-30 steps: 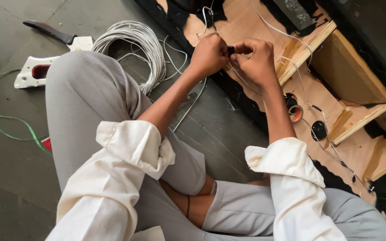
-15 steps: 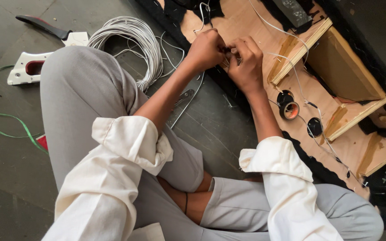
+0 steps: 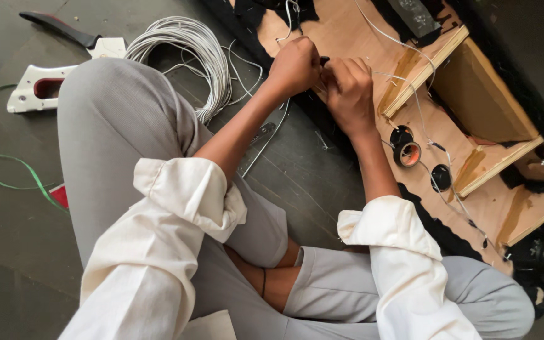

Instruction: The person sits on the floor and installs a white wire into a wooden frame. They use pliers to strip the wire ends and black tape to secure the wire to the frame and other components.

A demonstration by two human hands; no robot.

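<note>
Plywood panel [image 3: 473,208], long axis running 11 to 5 o'clock, at right. Coil of white wire [image 3: 187,47], at 11 o'clock. Left hand [image 3: 294,66] and right hand [image 3: 347,91], fists touching at 12 o'clock, both closed on a thin white wire [image 3: 410,82] trailing toward 4 o'clock. Tape roll [image 3: 408,153] just below.

Dark grey plank floor [image 3: 322,182], soft daylight from upper left, plywood panel [image 3: 347,25] with wooden battens [image 3: 426,69]
</note>
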